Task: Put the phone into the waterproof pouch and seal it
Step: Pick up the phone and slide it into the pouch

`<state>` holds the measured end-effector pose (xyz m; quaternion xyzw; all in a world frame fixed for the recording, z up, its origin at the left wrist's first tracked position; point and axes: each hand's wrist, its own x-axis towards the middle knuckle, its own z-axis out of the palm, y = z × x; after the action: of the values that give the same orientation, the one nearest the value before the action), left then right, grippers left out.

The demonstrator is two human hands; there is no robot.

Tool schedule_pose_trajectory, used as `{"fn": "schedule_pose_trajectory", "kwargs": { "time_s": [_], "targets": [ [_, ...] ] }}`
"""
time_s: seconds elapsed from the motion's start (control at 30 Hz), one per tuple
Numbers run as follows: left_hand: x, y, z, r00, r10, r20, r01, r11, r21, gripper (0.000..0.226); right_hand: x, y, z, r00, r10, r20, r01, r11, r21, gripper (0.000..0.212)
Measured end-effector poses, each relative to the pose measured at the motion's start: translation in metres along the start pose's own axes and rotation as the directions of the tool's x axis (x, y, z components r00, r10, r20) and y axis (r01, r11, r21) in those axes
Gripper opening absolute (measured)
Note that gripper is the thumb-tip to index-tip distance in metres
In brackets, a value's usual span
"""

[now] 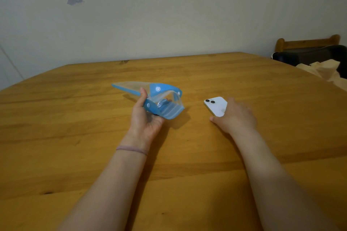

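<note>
Gaping blue-trimmed clear pouch (pixel 157 97) — unsealed

The left hand (pixel 145 118) is raised palm-up, thumb and fingers curled in a grip. The right hand (pixel 235 116) lies palm-down, fingers spread flat. Both forearms reach forward, bare, the left wrist banded.
</note>
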<state>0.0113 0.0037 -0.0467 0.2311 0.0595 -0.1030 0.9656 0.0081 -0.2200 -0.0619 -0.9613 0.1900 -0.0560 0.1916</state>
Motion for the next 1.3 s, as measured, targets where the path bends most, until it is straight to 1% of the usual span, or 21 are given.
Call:
{"fn": "schedule_pose_trajectory", "kwargs": {
  "time_s": [0.13,0.23,0.33,0.47,0.57,0.67,0.73,0.77,0.8,0.83,0.9,0.97,1.0,1.1,1.13,1.2,1.3],
  "targets": [
    [0.000,-0.001,0.001,1.000,-0.002,0.006,0.002,1.000,0.019,0.048,0.000,0.000,0.004,0.999,0.003,-0.045,-0.004,0.999,-0.032,0.062],
    [0.000,0.000,0.001,1.000,-0.004,0.009,0.004,1.000,0.012,0.052,0.002,0.001,0.004,0.995,0.009,-0.097,-0.005,0.999,0.037,0.051],
    [0.000,0.000,0.001,1.000,-0.003,0.003,0.003,1.000,0.015,0.051,0.003,0.002,0.004,0.989,0.031,-0.146,-0.009,0.989,0.145,0.055],
    [-0.002,0.000,0.001,1.000,-0.011,0.005,0.011,1.000,0.026,0.049,0.003,0.002,0.006,0.984,0.039,-0.175,0.003,0.973,0.232,0.062],
    [-0.003,0.000,0.001,1.000,-0.002,0.010,0.002,0.999,0.032,0.048,0.002,-0.003,0.005,0.981,0.043,-0.191,0.020,0.949,0.313,0.060],
    [-0.003,0.000,0.002,1.000,0.009,0.016,-0.010,0.999,0.048,0.047,-0.003,-0.006,0.001,0.984,0.059,-0.171,0.029,0.882,0.470,0.053],
    [-0.003,0.000,0.002,1.000,0.021,0.017,-0.022,0.998,0.067,0.046,-0.006,-0.009,-0.003,0.990,0.063,-0.129,0.025,0.807,0.590,0.045],
    [-0.003,0.000,0.002,1.000,0.025,0.018,-0.026,0.997,0.076,0.047,-0.006,-0.011,-0.005,0.993,0.064,-0.101,0.019,0.750,0.662,0.043],
    [-0.003,0.001,0.002,0.999,0.027,0.018,-0.029,0.996,0.084,0.048,-0.006,-0.013,-0.006,0.996,0.062,-0.060,0.003,0.667,0.745,0.041],
    [-0.003,0.001,0.002,0.999,0.030,0.019,-0.031,0.996,0.089,0.048,-0.006,-0.015,-0.008,0.999,0.054,0.006,-0.035,0.561,0.827,0.039],
    [-0.003,0.002,0.003,0.999,0.035,0.013,-0.036,0.996,0.086,0.049,-0.008,-0.019,-0.011,0.983,0.003,0.182,-0.172,0.341,0.924,0.033],
    [-0.003,0.002,0.003,0.999,0.037,0.005,-0.037,0.997,0.072,0.048,-0.009,-0.020,-0.014,0.939,-0.081,0.333,-0.314,0.188,0.931,0.037],
    [-0.003,0.002,0.003,0.999,0.038,0.002,-0.038,0.997,0.067,0.048,-0.010,-0.021,-0.014,0.914,-0.127,0.385,-0.371,0.120,0.921,0.039],
    [-0.002,0.003,0.002,0.999,0.044,-0.009,-0.044,0.997,0.057,0.046,-0.011,-0.022,-0.015,0.853,-0.248,0.459,-0.490,-0.078,0.868,0.034],
    [-0.002,0.003,0.002,0.999,0.046,-0.012,-0.045,0.997,0.056,0.046,-0.012,-0.023,-0.015,0.836,-0.276,0.473,-0.519,-0.122,0.846,0.033],
    [-0.002,0.004,0.002,0.999,0.051,-0.016,-0.050,0.997,0.055,0.046,-0.013,-0.023,-0.014,0.807,-0.317,0.498,-0.565,-0.174,0.806,0.034],
    [-0.001,0.004,0.002,0.998,0.063,-0.022,-0.062,0.997,0.056,0.045,-0.014,-0.025,-0.012,0.782,-0.335,0.526,-0.604,-0.199,0.771,0.039]
  ]
}}
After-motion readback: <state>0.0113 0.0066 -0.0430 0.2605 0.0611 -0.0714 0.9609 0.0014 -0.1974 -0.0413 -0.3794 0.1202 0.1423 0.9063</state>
